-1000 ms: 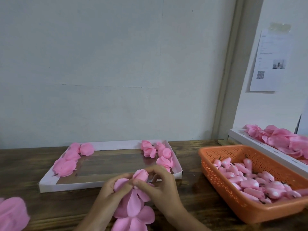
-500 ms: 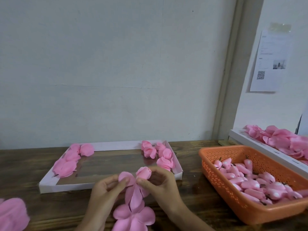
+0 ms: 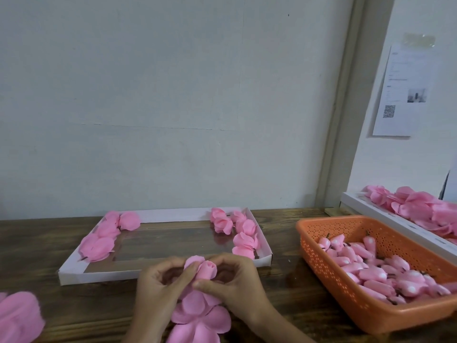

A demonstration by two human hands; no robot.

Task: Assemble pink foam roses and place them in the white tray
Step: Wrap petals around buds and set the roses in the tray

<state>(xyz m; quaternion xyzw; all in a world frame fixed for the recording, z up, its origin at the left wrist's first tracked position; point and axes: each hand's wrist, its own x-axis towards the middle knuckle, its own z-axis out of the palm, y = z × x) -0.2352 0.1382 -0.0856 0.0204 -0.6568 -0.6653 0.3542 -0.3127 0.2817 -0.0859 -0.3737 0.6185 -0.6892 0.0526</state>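
Wooden table (image 3: 284, 290) (white tray (image 3: 99, 276) on it) meets pale wall (image 3: 173, 95).

The desk (image 3: 284, 288) is seen as dark, glossy grained wood, the basket (image 3: 346, 288) as perforated orange plastic, the petals (image 3: 197, 310) as matt pink foam.

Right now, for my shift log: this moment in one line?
step: assembly; left hand: pinches petal; right hand: holds bud; white tray: roses both ends
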